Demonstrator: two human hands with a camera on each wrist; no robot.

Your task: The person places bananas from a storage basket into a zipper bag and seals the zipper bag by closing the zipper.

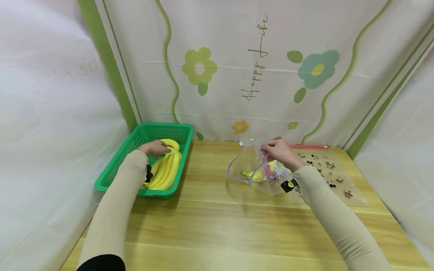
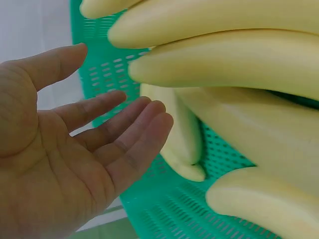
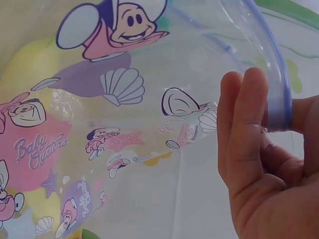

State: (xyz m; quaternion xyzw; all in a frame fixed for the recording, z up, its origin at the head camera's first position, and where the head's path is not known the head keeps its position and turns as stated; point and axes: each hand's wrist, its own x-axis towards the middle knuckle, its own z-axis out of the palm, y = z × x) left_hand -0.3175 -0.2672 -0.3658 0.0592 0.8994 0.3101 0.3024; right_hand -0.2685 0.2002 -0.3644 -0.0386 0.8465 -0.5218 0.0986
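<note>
A light wooden table [image 1: 217,226] with pale grain carries three things. A green plastic basket [image 1: 116,165] sits at its far left edge. A clear printed zip bag [image 1: 252,169] rests near the middle, and another flat printed bag [image 1: 333,177] lies at the far right.

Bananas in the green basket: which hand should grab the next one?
Probably the left hand: it is open right at the bananas in the basket. The right hand is busy pinching the bag's rim.
</note>
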